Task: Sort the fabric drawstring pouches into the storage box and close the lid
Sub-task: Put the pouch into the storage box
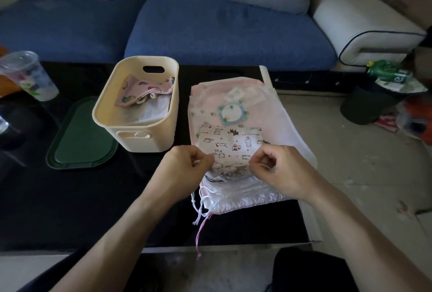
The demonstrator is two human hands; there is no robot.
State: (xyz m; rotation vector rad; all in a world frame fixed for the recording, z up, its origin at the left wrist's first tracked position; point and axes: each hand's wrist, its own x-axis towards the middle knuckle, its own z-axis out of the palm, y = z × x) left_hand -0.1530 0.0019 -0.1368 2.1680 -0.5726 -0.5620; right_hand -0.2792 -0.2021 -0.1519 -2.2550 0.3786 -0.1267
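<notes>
From the head camera, the task looks partly done: the cream storage box [136,104] on the black table [70,210] already holds a pink patterned pouch [145,90] over something white. The green lid [81,135] lies flat just left of the box, not yet on. A stack of pouches [236,109] waits to the right. The left hand [184,165] and right hand [278,170], fingers curled, pinch the cords of the animal-print pouch [231,144] on top.
</notes>
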